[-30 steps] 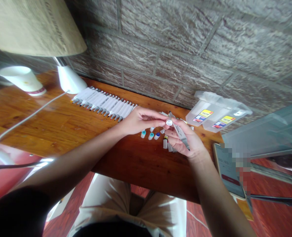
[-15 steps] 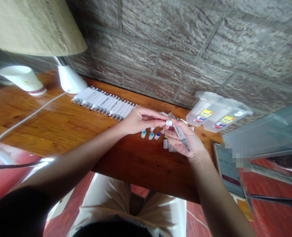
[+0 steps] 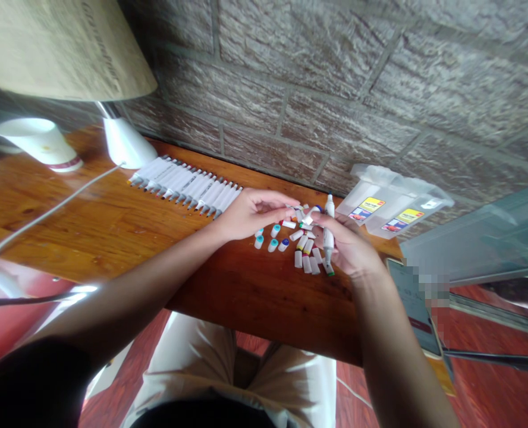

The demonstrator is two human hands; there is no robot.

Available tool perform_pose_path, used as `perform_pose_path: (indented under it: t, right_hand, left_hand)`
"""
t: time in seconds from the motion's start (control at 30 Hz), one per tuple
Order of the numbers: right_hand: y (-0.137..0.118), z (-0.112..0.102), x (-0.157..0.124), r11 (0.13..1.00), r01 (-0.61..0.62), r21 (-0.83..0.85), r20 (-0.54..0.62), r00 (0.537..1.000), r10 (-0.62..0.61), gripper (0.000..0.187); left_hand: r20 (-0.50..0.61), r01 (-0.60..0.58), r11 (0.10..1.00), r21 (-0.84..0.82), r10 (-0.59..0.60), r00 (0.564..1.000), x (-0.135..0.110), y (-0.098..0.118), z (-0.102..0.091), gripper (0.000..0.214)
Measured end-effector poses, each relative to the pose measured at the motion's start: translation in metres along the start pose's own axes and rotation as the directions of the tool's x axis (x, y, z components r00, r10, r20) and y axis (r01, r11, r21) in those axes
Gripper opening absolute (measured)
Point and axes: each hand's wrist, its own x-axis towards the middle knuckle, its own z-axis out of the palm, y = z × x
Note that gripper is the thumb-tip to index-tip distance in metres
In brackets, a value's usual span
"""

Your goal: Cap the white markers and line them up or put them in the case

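Fingers of the right hand (image 3: 353, 246) curl closed around a white marker (image 3: 329, 235), with a blue-ended cap (image 3: 310, 216) at their tips.
The marker has just swung from a slant to nearly upright in the view, and the cap shows beside its barrel; that suggests the cap is being handled while the marker is merely kept in the grip. The left hand (image 3: 248, 215) is close by, thumb and forefinger almost together; whether they hold anything cannot be told. Both hands are above the right part of the wooden counter (image 3: 246, 285), where loose caps (image 3: 298, 259) lie. A row of markers (image 3: 192, 185) runs along the far edge to the left; clear plastic boxes (image 3: 355, 190) stand near the far right corner.
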Motion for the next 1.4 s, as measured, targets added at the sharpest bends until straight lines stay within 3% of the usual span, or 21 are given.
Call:
perform_pose_path:
  t: [0.1, 0.2, 0.37, 0.53, 0.77, 1.07, 1.17, 1.23, 1.33, 1.4]
  right_hand:
    - [0.006, -0.005, 0.004, 0.97, 0.121, -0.208, -0.059, 0.989, -0.136, 0.035]
    - [0.011, -0.005, 0.008, 0.895, 0.184, -0.405, -0.031, 0.976, -0.215, 0.035]
    - [0.012, -0.005, 0.011, 0.758, 0.157, -0.633, 0.019, 0.982, -0.188, 0.032]
    - [0.014, -0.004, 0.014, 0.711, 0.139, -0.689, 0.019, 0.985, -0.173, 0.031]
    - [0.021, 0.0, 0.017, 0.738, 0.139, -0.66, 0.024, 0.986, -0.164, 0.035]
    - [0.025, -0.002, 0.018, 0.706, 0.113, -0.699, 0.015, 0.99, -0.143, 0.027]
    - [0.019, -0.005, 0.014, 0.767, 0.144, -0.626, 0.028, 0.986, -0.162, 0.024]
    - [0.012, -0.004, 0.01, 0.872, 0.163, -0.462, 0.01, 0.984, -0.178, 0.023]
    - [0.001, 0.001, 0.004, 0.998, 0.059, 0.005, 0.021, 0.998, -0.059, 0.026]
    - [-0.002, 0.006, 0.001, 0.943, -0.054, 0.33, 0.151, 0.988, 0.003, 0.035]
  left_hand:
    - [-0.071, -0.015, 0.999, 0.052, 0.018, 0.997, 0.003, -0.005, -0.003, 0.042]
    - [-0.096, -0.031, 0.998, 0.056, 0.037, 0.995, 0.005, -0.007, -0.005, 0.043]
    - [-0.09, -0.029, 0.999, 0.043, 0.033, 0.995, 0.005, -0.008, -0.005, 0.042]
    - [-0.089, -0.03, 0.998, 0.053, 0.035, 0.995, 0.005, -0.006, -0.004, 0.04]
    - [-0.09, 0.004, 0.998, 0.058, 0.001, 0.996, 0.005, -0.005, -0.004, 0.045]
    - [-0.057, 0.021, 0.994, 0.108, -0.015, 0.998, 0.004, -0.008, -0.005, 0.043]
    - [-0.049, 0.037, 0.994, 0.102, -0.032, 0.998, 0.004, -0.009, -0.005, 0.043]
    - [-0.043, 0.047, 0.995, 0.089, -0.043, 0.998, 0.005, -0.01, -0.005, 0.044]
    - [-0.019, 0.064, 0.997, 0.051, -0.063, 0.998, 0.004, -0.009, -0.003, 0.044]
    - [0.026, 0.069, 0.998, 0.005, -0.069, 0.997, 0.002, -0.007, -0.001, 0.044]
